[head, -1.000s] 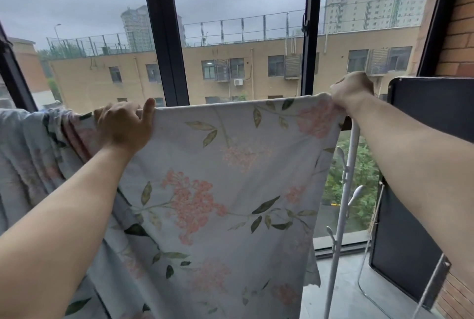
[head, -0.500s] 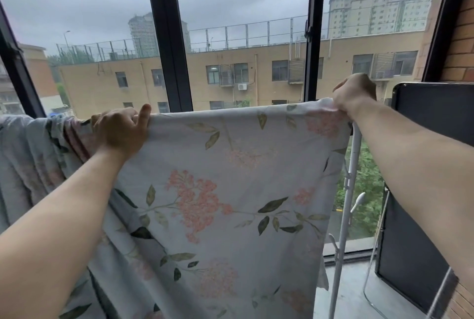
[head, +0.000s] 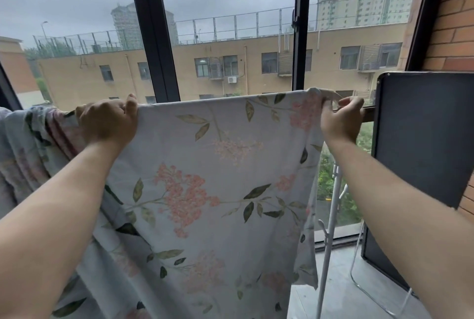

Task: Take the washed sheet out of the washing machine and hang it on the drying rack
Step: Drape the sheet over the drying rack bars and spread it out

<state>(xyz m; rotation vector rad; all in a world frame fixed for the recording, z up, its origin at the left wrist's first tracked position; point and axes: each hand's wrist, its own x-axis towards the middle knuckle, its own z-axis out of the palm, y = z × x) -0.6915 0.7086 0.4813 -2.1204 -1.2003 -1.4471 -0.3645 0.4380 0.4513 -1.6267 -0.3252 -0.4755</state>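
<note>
A pale sheet (head: 218, 170) printed with pink flowers and green leaves hangs over the top bar of the drying rack, its flat part stretched between my hands. My left hand (head: 107, 121) grips the sheet's top edge at the left, next to a bunched part of the sheet (head: 23, 154). My right hand (head: 339, 120) pinches the sheet's top right corner at the bar's right end. The rack's white upright pole (head: 331, 231) shows below that corner; the bar itself is mostly hidden under the cloth.
A dark flat panel (head: 423, 139) on thin metal legs leans against the brick wall (head: 454, 11) at the right, close to my right hand. Dark window frames (head: 151, 29) stand right behind the rack. Grey floor (head: 341, 290) lies below.
My right hand has slid down from above the corner and now pinches it from the side. The left hand holds the same spot. The camera has moved closer.
</note>
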